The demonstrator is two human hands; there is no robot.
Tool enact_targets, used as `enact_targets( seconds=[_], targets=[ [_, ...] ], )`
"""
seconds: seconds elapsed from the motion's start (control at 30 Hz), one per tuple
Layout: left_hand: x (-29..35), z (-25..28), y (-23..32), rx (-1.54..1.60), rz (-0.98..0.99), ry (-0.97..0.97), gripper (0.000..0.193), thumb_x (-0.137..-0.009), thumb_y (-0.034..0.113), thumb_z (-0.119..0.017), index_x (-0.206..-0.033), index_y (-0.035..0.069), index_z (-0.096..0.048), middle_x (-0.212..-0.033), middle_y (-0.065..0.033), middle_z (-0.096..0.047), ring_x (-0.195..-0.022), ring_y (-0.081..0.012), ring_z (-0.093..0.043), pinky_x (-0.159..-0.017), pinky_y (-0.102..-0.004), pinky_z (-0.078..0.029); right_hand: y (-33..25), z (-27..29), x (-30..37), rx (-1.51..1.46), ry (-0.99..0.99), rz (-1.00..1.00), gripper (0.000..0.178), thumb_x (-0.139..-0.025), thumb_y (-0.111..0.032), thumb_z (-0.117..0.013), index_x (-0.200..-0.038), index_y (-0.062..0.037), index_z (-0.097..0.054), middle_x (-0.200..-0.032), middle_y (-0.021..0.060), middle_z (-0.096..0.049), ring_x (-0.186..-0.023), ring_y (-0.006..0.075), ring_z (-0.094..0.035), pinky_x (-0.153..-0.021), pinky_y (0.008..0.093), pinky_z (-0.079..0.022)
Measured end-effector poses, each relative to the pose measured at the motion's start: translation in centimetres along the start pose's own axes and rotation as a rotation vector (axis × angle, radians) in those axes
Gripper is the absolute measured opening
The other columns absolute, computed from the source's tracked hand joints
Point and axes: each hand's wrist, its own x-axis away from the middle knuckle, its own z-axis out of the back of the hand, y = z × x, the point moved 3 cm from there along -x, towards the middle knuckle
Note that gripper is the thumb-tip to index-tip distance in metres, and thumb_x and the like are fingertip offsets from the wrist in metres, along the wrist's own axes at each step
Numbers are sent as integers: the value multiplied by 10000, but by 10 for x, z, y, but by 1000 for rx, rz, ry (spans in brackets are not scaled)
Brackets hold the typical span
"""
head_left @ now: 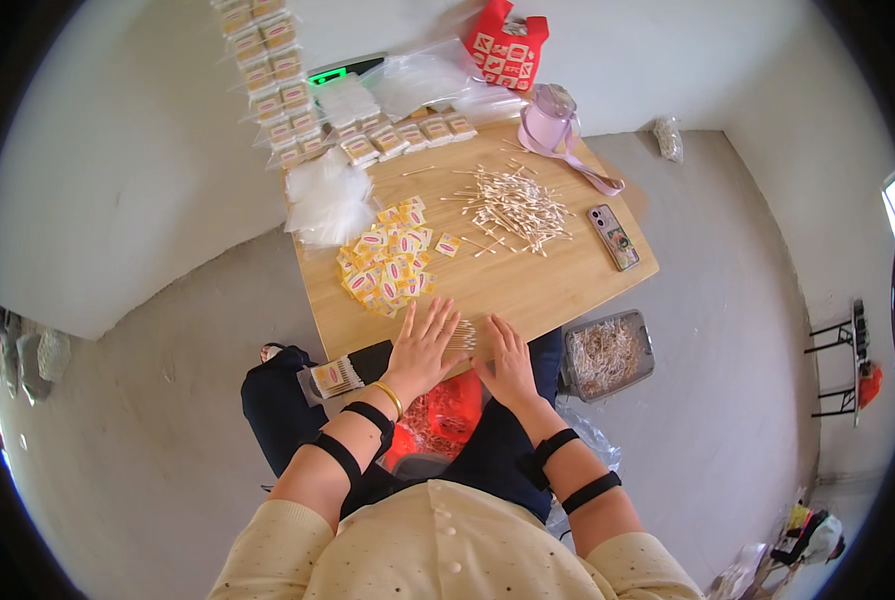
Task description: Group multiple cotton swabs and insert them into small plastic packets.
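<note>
My left hand (422, 345) lies flat, fingers spread, on the near edge of the small wooden table (567, 275). My right hand (510, 360) rests beside it. Between them sits a small bundle of cotton swabs (464, 334), touched by the fingers of both hands. Farther back lies a loose heap of cotton swabs (512, 208). To its left is a pile of small yellow and red packets (387, 265).
Clear plastic bags (327, 200) lie at the table's left. Filled packs (387, 140) line the back. A pink lidded jug (547, 120), a phone (614, 237), a red bag (507, 45). A grey bin of swabs (607, 355) stands on the floor at right.
</note>
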Motion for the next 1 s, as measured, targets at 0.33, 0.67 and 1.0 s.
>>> enact_targets(
  seconds=[0.33, 0.67, 1.0],
  targets=[
    [24, -15, -18, 23, 203, 3, 893, -1026, 641, -334, -1617, -11, -180, -1703, -182, -151, -1592, -318, -76, -1259, -581, -1, -20, -15, -4, 131, -130, 87, 962, -888, -479, -687, -1590, 6, -243, -1649, 264, -223, -1554, 392, -185, -1267, 513, -148],
    [24, -21, -18, 47, 181, -12, 935, -1017, 671, -283, -1607, -46, -172, -1702, -202, -138, -1596, -320, -45, -1257, -586, 17, -37, -50, -21, 220, -103, 88, 923, -917, -505, -583, -1600, 7, -231, -1662, 297, -154, -1566, 431, -112, -1277, 518, -94],
    [21, -15, -17, 134, 118, -41, 904, -1027, 640, -310, -1604, -44, -182, -1690, -211, -174, -1588, -312, -115, -1257, -587, -5, -40, -47, -20, 281, -175, 70, 889, -947, -524, -536, -1604, -3, -241, -1662, 301, -155, -1569, 428, -99, -1278, 516, -83]
  ],
)
